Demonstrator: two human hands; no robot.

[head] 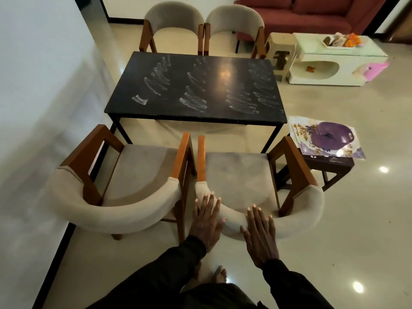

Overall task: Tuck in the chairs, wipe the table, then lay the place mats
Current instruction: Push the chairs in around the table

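Note:
A black table (156,108) with white smear marks stands in the middle. Two beige chairs (174,21) (234,21) stand at its far side. Two more stand on my side, pulled back from the table: the near left chair (107,210) and the near right chair (240,175). My left hand (206,221) and my right hand (259,236) lie flat, fingers straight, on the curved padded backrest of the near right chair. A stack of floral place mats (347,150) with a purple cloth (330,137) on top sits on a small dark stool (330,162) at the right.
A white wall (33,85) runs close along the left of the table and the near left chair. A red sofa (312,14), a beige plastic stool (282,52) and a white low table (334,63) stand at the back right. Shiny tiled floor (356,219) spreads to the right.

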